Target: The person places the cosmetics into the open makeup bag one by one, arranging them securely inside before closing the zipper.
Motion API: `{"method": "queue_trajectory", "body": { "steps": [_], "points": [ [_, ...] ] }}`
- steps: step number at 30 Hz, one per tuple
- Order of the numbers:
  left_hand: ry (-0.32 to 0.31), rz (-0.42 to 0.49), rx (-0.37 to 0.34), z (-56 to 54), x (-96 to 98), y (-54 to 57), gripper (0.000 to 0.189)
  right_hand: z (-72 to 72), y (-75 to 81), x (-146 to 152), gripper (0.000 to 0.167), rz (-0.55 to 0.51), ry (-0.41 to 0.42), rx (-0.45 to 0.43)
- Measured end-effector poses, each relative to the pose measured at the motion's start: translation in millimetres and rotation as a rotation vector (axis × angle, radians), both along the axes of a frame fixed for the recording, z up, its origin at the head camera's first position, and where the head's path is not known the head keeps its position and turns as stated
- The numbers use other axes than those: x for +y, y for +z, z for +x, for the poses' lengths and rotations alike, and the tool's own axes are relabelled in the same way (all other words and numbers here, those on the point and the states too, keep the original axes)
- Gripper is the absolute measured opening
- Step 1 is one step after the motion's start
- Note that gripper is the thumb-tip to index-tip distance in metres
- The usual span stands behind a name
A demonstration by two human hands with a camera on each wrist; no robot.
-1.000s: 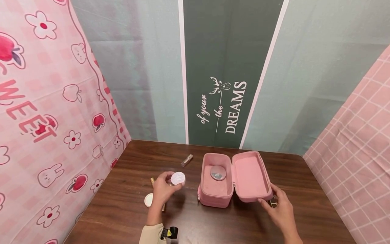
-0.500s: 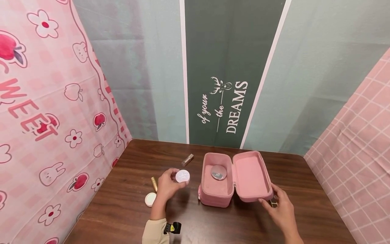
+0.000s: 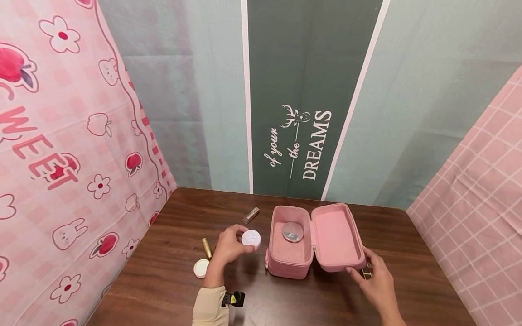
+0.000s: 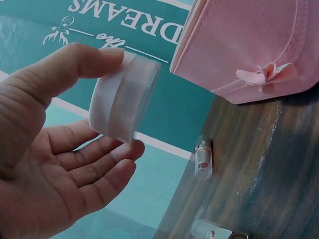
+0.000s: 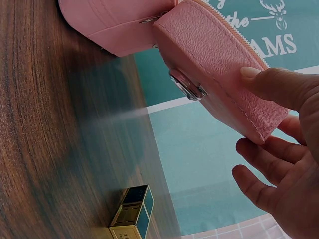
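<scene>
My left hand [image 3: 229, 244] pinches a small round cosmetic jar [image 3: 251, 238] between thumb and fingers, in the air left of an open pink cosmetic case [image 3: 288, 268]. In the left wrist view the jar [image 4: 122, 97] has a white part and a clear part, and the other fingers spread beneath it. My right hand [image 3: 377, 276] grips the outer edge of the case's lid [image 3: 336, 235], thumb on the side wall and fingers under the corner, as the right wrist view shows. A round compact [image 3: 292, 232] with a silvery face lies inside the case.
A clear-capped lipstick tube [image 3: 251, 215] lies behind the left hand. Near the left forearm are a gold tube [image 3: 207, 248] and a round white item [image 3: 200, 268]. A gold and dark rectangular item [image 5: 132, 214] lies on the table beyond the lid. Patterned cloths hang around the table.
My left hand has moved right with the jar, closer to the case, uncovering more of the gold tube. The right hand and the lid stay put.
</scene>
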State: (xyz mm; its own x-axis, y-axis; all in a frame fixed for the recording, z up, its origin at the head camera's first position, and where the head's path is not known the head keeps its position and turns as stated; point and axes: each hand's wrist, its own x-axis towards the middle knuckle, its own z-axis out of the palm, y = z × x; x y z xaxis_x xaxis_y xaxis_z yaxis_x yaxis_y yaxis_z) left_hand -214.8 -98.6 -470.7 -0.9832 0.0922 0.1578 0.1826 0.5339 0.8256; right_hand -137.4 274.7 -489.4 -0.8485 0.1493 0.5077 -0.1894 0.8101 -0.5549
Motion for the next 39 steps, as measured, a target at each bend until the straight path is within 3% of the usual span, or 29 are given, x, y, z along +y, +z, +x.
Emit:
{"method": "queue_trajectory", "body": {
  "steps": [4,17,25,39],
  "points": [
    [-0.042,-0.011,0.002,-2.9,3.2,2.0,0.049,-0.1,-0.2,-0.1,0.07,-0.006,0.0,0.001],
    [-0.086,-0.024,-0.004,-11.9,12.9,7.4,0.049,0.2,-1.0,-0.5,0.068,-0.021,0.002,-0.01],
    [-0.143,-0.035,-0.026,-17.6,22.1,12.2,0.049,0.4,-0.4,0.4,0.069,-0.025,0.015,-0.015],
    [-0.21,-0.007,-0.067,-33.8,40.2,9.7,0.046,1.3,-1.3,0.1,0.069,-0.003,-0.001,-0.005]
  ]
}}
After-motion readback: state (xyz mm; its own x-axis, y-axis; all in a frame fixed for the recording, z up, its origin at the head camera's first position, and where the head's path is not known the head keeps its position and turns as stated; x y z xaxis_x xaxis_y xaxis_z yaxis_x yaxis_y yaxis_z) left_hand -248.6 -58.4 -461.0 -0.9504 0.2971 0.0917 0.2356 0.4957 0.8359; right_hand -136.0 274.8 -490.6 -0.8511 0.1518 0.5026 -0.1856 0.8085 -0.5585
